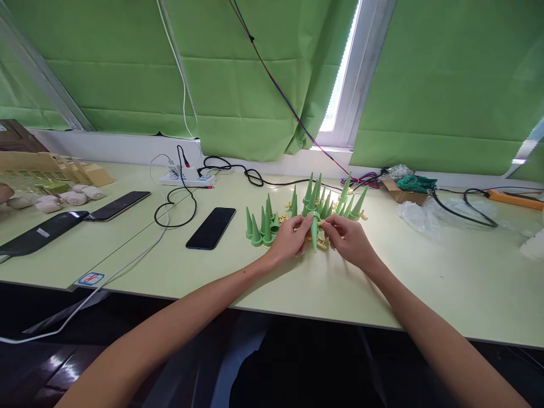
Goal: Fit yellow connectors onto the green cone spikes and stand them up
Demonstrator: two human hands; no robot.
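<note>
Between my hands a green plant watering spike (314, 233) points down toward me, its tip hanging above the tabletop. My left hand (291, 237) is closed around its upper end with thumb and fingers. At the spike's right side, my right hand (346, 238) pinches a small yellow valve (322, 224), mostly covered by the fingertips. Whether the valve is seated in the spike cannot be made out. More green spikes (313, 192) stand in a cluster just behind my hands, and another group of spikes (256, 231) stands to the left. Loose yellow valves (322, 245) lie beneath my hands.
A black phone (211, 228) lies left of the spikes. Farther left are another phone (121, 205) and a power strip (187, 179) with tangled cables. At the right stand a small cardboard box (403, 191) and clear plastic bags (420, 220). The table's front edge (314, 318) runs under my forearms.
</note>
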